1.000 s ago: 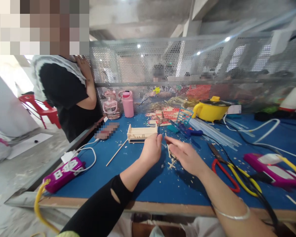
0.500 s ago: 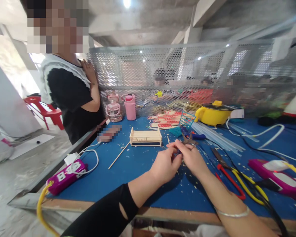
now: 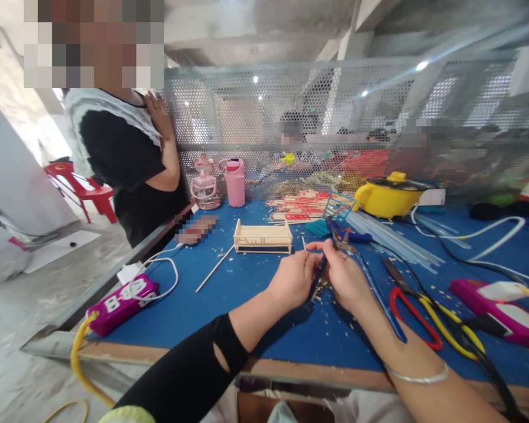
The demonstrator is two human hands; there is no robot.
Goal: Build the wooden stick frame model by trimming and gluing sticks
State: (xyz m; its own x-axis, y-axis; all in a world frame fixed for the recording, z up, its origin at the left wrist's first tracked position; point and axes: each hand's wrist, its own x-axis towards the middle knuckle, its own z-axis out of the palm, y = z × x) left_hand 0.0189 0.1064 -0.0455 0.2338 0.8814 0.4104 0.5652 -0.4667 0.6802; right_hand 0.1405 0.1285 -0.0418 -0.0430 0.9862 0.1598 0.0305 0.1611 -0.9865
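My right hand (image 3: 346,276) is closed around blue-handled pliers (image 3: 381,302). One handle slants down between my hands and the other lies over my right wrist. The metal head points away, near the blue glue gun (image 3: 357,236). My left hand (image 3: 291,279) meets the right at the fingertips, its fingers pinched beside the near handle. What they pinch is hidden. Just beyond the fingers lies a short stick piece (image 3: 304,242). A small wooden stick-built rack (image 3: 263,238) stands upright to the left, with a long thin stick (image 3: 214,270) beside it.
Scissors (image 3: 417,317) with red and yellow handles lie right. Behind are red-marked sticks (image 3: 297,207), clear glue sticks (image 3: 397,241), a teal lattice piece (image 3: 339,205) and a yellow pot (image 3: 390,197). Purple power strips (image 3: 123,302) with cables flank the blue table (image 3: 229,317). A person (image 3: 127,158) stands left.
The view has tilted down slightly and shifted a little. My hands have turned, so the pliers' blue handles show more plainly and stand apart. The rack has not moved on the table.
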